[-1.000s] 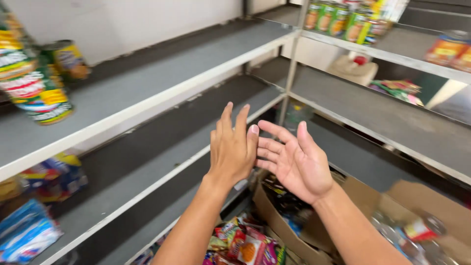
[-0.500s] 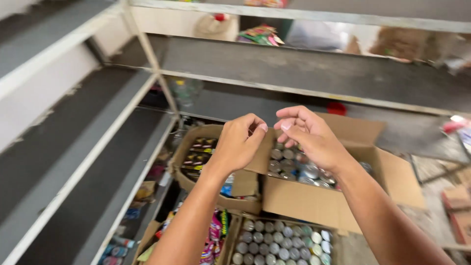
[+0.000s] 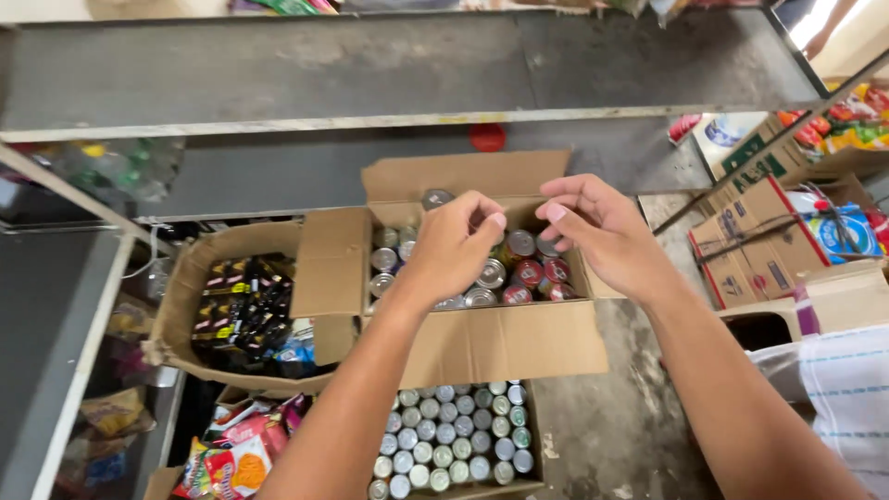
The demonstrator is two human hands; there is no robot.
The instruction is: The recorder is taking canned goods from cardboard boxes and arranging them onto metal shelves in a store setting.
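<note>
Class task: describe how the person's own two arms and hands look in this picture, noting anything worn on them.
Both arms are bare from the picture's lower edge to the fingertips: no sleeves, gloves, watch, bracelet or rings show. The left hand and right hand have short, plain nails. The forearms are slim. Pale striped cloth lies beside the right arm.

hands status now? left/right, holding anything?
Left hand: fingers curled, nothing visibly held, above the open box of cans.
Right hand: fingers loosely curled, holding nothing, over the same box.
</note>
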